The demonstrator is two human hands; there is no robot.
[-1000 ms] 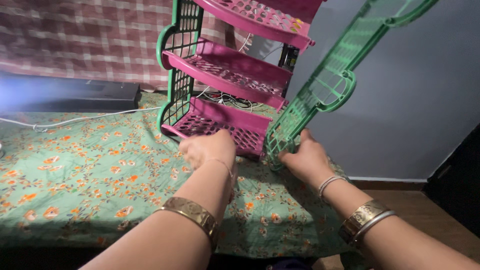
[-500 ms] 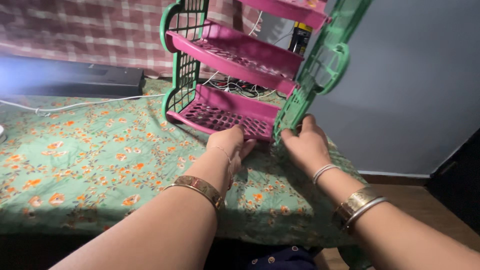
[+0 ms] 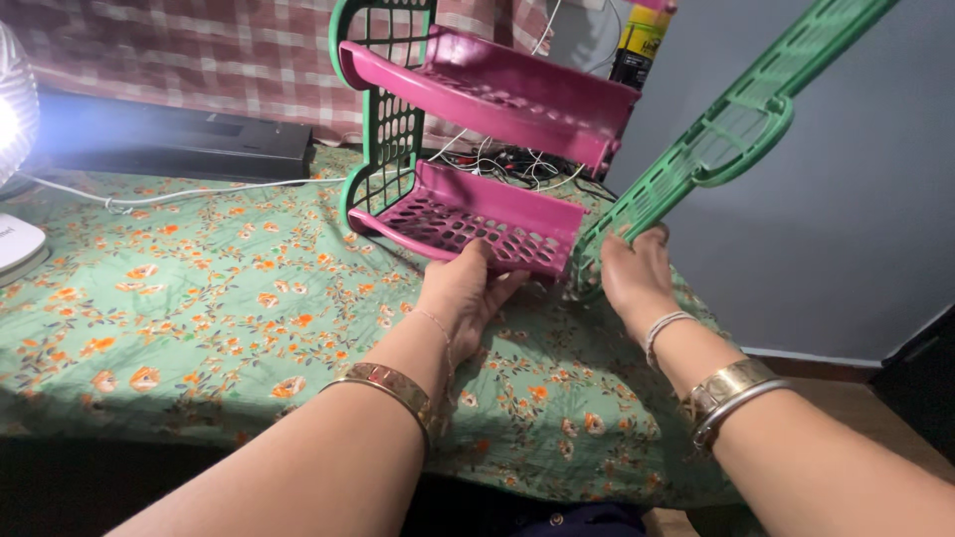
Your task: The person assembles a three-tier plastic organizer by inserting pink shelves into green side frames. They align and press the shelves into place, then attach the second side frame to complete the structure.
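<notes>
Head view. A plastic rack stands at the far edge of a table covered by a green cloth [image 3: 199, 298] printed with orange flowers. The rack has a green lattice side panel [image 3: 390, 119] upright on its left and two pink slotted shelves: an upper shelf [image 3: 487, 94] and a lower shelf [image 3: 468, 219] that rests on the cloth.

The left hand [image 3: 468, 293] lies palm up beneath the near edge of the lower shelf, fingers curled against its front rim in a loose supporting hold rather than a tight clench. A thin bracelet sits at the wrist and a wide gold bangle [image 3: 388, 388] farther up the forearm.

The right hand [image 3: 632, 273] grasps the lower end of a second green side panel [image 3: 716, 149], fingers closed round its frame just beside the right end of the lower shelf. This panel is tilted, leaning away to the upper right, apart from the right end of the upper shelf. The right wrist carries a thin bracelet and two metal bangles [image 3: 731, 393].

Behind the rack, a tangle of cables [image 3: 517, 164] lies on the table, and a dark bottle with a yellow label [image 3: 637, 45] stands at the far right. A long black box [image 3: 169, 144] lies at far left against a checked cloth backdrop [image 3: 199, 50]. A white cord [image 3: 199, 191] runs across the cloth, and a bright lamp [image 3: 12, 109] glares at the left edge.
</notes>
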